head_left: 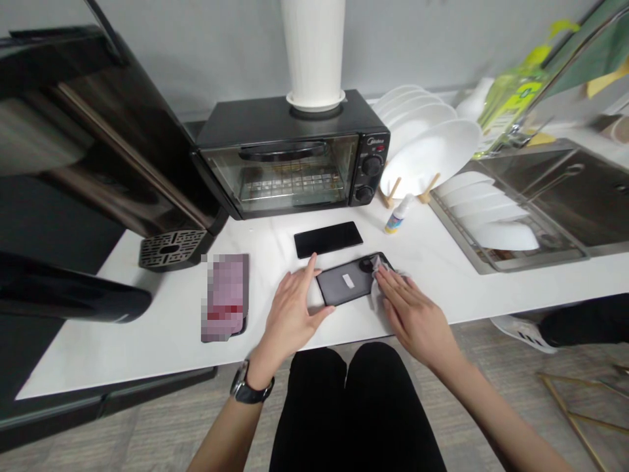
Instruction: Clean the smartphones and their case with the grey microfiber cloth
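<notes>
A black-rimmed phone case (339, 292) with a smoky grey back and a small white label lies on the counter, its camera end to the right. My left hand (289, 308) braces its left end, thumb at the near edge and index finger by the far corner. Under the fingers of my right hand (413, 311), a crumpled pale wipe (377, 292) presses on the camera end. Just behind the case, a black phone (328, 240) rests with its dark glossy face up. A small white spray bottle (399, 213) stands to the right.
A toaster oven (289, 177) bearing a white pot (314, 52) stands behind. White plates (432, 154) in a wooden rack and a sink with a dish basket (535, 262) are at right. At left are a black machine (171, 249) and a pixelated pinkish item (226, 288).
</notes>
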The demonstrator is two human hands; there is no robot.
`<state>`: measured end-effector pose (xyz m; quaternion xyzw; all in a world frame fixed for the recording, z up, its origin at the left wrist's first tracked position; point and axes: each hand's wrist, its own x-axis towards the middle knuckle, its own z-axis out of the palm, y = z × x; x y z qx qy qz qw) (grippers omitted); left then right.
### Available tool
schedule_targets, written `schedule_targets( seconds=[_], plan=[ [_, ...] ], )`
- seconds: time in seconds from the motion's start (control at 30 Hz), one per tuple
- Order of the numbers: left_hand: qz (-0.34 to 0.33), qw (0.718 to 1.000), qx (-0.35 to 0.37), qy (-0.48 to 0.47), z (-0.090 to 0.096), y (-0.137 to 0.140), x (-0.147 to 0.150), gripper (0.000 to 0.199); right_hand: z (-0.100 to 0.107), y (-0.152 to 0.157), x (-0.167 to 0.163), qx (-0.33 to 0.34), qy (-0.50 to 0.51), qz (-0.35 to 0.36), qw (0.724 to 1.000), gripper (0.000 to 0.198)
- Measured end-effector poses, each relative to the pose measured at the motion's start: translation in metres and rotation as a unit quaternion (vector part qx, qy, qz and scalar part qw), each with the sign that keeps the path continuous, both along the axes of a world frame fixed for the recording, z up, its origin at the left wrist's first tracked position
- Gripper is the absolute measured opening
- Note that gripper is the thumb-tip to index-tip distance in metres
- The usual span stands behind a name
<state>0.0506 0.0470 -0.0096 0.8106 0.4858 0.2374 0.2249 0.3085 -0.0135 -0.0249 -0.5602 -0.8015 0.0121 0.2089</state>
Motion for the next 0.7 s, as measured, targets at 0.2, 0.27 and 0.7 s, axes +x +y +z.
schedule_targets(
  seconds=[0.2, 0.27, 0.7],
  plan=[
    [0.003, 1.0, -0.001, 0.007, 0.002, 0.002, 0.003, 0.105, 0.001, 0.009, -0.013, -0.02, 0.014, 0.073, 0.997, 0.057],
    [-0.002, 1.0, -0.002, 0.016, 0.001, 0.002, 0.002, 0.101, 0.0, 0.008, 0.003, -0.013, 0.021, 0.035, 0.999, 0.054],
    [0.014, 0.991, 0.084, 0.106, 0.02, 0.063, 0.007, 0.08, 0.02, -0.001, 0.017, 0.008, 0.038, 0.001, 0.999, 0.047]
  ],
)
